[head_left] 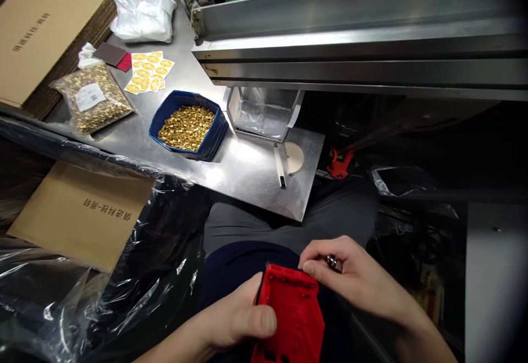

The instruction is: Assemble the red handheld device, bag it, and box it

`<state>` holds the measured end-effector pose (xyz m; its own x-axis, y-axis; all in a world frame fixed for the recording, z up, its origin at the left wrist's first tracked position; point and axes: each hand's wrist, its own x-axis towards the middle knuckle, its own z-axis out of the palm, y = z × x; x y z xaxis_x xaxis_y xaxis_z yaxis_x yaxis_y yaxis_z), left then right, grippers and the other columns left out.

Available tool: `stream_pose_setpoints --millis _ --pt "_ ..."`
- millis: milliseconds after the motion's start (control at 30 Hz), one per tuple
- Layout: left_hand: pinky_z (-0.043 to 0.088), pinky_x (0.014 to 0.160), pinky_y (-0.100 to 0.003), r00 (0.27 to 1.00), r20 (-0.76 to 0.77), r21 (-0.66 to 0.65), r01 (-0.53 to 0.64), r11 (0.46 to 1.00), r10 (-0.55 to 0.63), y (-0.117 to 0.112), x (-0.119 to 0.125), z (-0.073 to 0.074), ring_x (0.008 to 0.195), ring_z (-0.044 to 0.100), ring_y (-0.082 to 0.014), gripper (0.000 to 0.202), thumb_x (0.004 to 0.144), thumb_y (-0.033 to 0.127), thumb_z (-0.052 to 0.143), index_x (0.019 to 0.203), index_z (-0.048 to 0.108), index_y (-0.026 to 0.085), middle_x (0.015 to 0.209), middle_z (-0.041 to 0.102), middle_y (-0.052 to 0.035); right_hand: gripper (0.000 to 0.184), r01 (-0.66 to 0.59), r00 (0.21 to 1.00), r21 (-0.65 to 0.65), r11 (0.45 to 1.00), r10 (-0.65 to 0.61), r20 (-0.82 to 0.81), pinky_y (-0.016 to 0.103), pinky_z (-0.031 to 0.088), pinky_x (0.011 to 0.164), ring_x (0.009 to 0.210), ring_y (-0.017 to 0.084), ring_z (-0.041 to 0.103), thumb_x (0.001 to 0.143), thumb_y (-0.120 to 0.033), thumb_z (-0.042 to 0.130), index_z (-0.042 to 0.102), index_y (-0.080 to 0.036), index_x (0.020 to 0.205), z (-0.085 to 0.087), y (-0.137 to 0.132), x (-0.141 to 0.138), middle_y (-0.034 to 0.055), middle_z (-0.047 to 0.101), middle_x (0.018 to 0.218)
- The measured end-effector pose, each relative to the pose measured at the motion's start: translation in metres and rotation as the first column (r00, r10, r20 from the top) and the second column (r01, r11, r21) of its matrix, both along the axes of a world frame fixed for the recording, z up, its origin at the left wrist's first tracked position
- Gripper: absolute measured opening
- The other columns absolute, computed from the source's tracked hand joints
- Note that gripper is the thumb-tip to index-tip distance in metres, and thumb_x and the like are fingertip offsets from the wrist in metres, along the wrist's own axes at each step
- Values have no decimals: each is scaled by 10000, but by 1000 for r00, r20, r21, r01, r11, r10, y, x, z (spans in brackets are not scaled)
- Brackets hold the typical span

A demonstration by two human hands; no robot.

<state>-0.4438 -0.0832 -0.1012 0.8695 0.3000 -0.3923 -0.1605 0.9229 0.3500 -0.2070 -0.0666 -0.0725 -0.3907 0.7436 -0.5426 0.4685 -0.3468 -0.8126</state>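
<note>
Low in the head view, my left hand (251, 313) grips a red plastic tray-like part (295, 316) by its left side, with the thumb over the rim. The part has a recessed inside, raised edges and small dark openings near the bottom of the view. My right hand (340, 269) is closed, thumb and forefinger pinched at the part's upper right corner. Between its curled fingers shows a small shiny dark metal piece (332, 262); its full shape is hidden. Whether the right fingertips touch the red part is hard to see.
On the steel table are a blue bin (218, 129) of gold-coloured small pieces, a filled bag (93, 102), stickers (148, 71), a cutter knife (280, 165) and stacked cardboard (53, 27). A metal conveyor frame (350, 66) crosses above right. Plastic-wrapped cardboard (82, 209) lies left.
</note>
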Motion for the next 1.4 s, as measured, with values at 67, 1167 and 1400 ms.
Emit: stream_pose_setpoints --millis 67,1167,1400 --pt "543 801 -336 998 -27 42 51 998 -50 3 -1 1 973 708 -323 926 659 703 800 1300 599 67 1128 710 -225 209 -147 988 12 989 146 43 236 407 608 639 124 596 973 -321 587 752 -248 869 10 11 2 -38 714 733" --pt "556 882 -460 997 -59 -190 -68 979 58 -5 -4 -1 1018 714 -388 944 699 746 734 1295 609 24 1111 714 -294 151 -192 880 -81 978 208 427 255 328 582 610 140 505 997 -369 486 560 -263 919 0 9 31 -59 569 661" --pt "547 920 -453 995 -30 -297 -101 950 97 -7 -3 -8 1086 703 -392 926 736 771 677 1339 591 74 1178 701 -275 333 121 943 -150 981 -66 328 268 463 717 779 157 576 1037 -575 349 523 -303 1121 -11 -23 43 -25 591 887"
